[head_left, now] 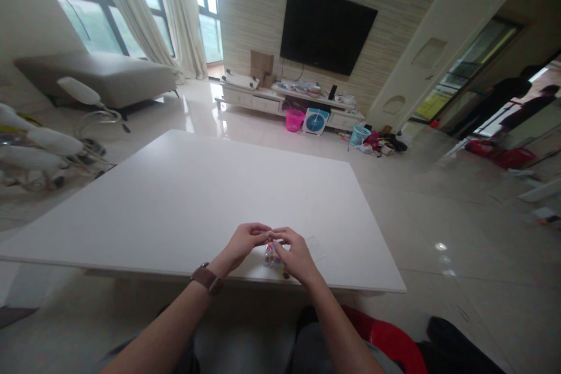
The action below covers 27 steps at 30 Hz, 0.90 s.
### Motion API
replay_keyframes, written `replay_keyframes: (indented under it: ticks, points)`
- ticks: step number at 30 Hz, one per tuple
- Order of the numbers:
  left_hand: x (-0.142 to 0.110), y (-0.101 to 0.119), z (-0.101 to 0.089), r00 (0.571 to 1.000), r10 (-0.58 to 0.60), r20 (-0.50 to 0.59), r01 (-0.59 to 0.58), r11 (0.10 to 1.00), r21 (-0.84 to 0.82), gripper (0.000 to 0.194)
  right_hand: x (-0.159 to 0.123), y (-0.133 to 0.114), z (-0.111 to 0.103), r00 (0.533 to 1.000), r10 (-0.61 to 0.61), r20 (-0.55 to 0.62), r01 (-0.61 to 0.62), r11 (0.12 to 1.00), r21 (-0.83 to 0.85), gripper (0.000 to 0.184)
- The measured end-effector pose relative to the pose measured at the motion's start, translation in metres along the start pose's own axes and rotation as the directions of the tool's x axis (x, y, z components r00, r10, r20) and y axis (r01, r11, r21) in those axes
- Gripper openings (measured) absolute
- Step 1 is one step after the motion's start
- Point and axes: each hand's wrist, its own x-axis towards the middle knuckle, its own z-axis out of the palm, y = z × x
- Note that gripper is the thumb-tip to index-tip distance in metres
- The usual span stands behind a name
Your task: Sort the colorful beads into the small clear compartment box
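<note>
Near the front edge of the white table (210,187), both of my hands meet at a small, clear, shiny pack (272,256) with pink, purple and orange pieces showing in it. My left hand (246,243), with a brown watch strap at the wrist, pinches its top edge. From the other side my right hand (297,254) grips it, thumb over the front and fingers curled at the top. The exact kind of pack is too small to tell. Just below my right hand lies a small black-and-yellow item (286,273), partly covered.
A faint transparent sheet or bag (316,248) lies on the table right of my right hand. Beyond the table stand a low TV cabinet (267,105), a pink basket (294,120) and a blue-and-white fan (315,121). A red stool (394,342) is below right; people (495,102) stand far right.
</note>
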Motion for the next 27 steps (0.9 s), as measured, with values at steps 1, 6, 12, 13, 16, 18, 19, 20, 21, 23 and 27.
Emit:
replay_keyframes:
  ticks: [1, 6, 12, 13, 16, 18, 19, 20, 21, 23, 27]
  points:
    - [-0.001, 0.001, 0.000, 1.000, -0.001, 0.007, 0.001, 1.000, 0.000, 0.054, 0.000, 0.000, 0.000, 1.000, -0.001, -0.015, 0.001, 1.000, 0.019, 0.023]
    - [-0.003, 0.004, 0.002, 1.000, -0.001, 0.028, 0.000, 0.999, 0.035, 0.049, 0.002, 0.004, 0.001, 0.997, 0.010, -0.076, -0.008, 1.000, 0.031, 0.017]
    - [-0.007, 0.009, 0.003, 0.997, 0.013, 0.076, -0.023, 0.991, 0.128, 0.043, 0.002, 0.008, 0.002, 0.993, 0.022, -0.119, -0.022, 1.000, 0.006, 0.010]
    - [-0.008, 0.010, 0.003, 0.996, 0.021, 0.084, -0.033, 0.989, 0.145, 0.042, 0.001, 0.008, 0.003, 0.992, 0.017, -0.122, -0.017, 1.000, 0.003, 0.010]
    - [-0.009, 0.012, 0.002, 0.996, 0.042, 0.079, -0.057, 0.979, 0.196, 0.038, 0.001, 0.008, 0.004, 0.991, 0.015, -0.136, -0.014, 1.000, 0.007, 0.008]
    - [-0.009, 0.013, 0.002, 0.996, 0.047, 0.079, -0.064, 0.970, 0.236, 0.037, 0.001, 0.007, 0.005, 0.990, 0.015, -0.141, -0.015, 1.000, 0.003, 0.009]
    - [-0.010, 0.013, 0.002, 0.995, 0.046, 0.083, -0.066, 0.965, 0.256, 0.036, 0.001, 0.007, 0.005, 0.990, 0.013, -0.138, -0.014, 1.000, -0.003, 0.009]
    - [-0.010, 0.013, 0.002, 0.995, 0.045, 0.091, -0.068, 0.959, 0.274, 0.035, 0.001, 0.006, 0.006, 0.992, 0.011, -0.128, -0.012, 1.000, -0.010, 0.010]
    - [-0.011, 0.013, 0.002, 0.994, 0.042, 0.103, -0.070, 0.955, 0.288, 0.035, 0.001, 0.006, 0.006, 0.993, 0.009, -0.116, -0.011, 1.000, -0.017, 0.010]
    - [-0.011, 0.013, 0.003, 0.991, 0.038, 0.127, -0.075, 0.950, 0.302, 0.033, 0.000, 0.006, 0.006, 0.996, 0.007, -0.093, -0.009, 1.000, -0.027, 0.013]
    - [-0.010, 0.010, 0.004, 0.992, 0.047, 0.120, -0.081, 0.950, 0.301, 0.031, -0.002, 0.006, 0.008, 0.998, -0.014, -0.064, 0.012, 0.999, -0.036, 0.018]
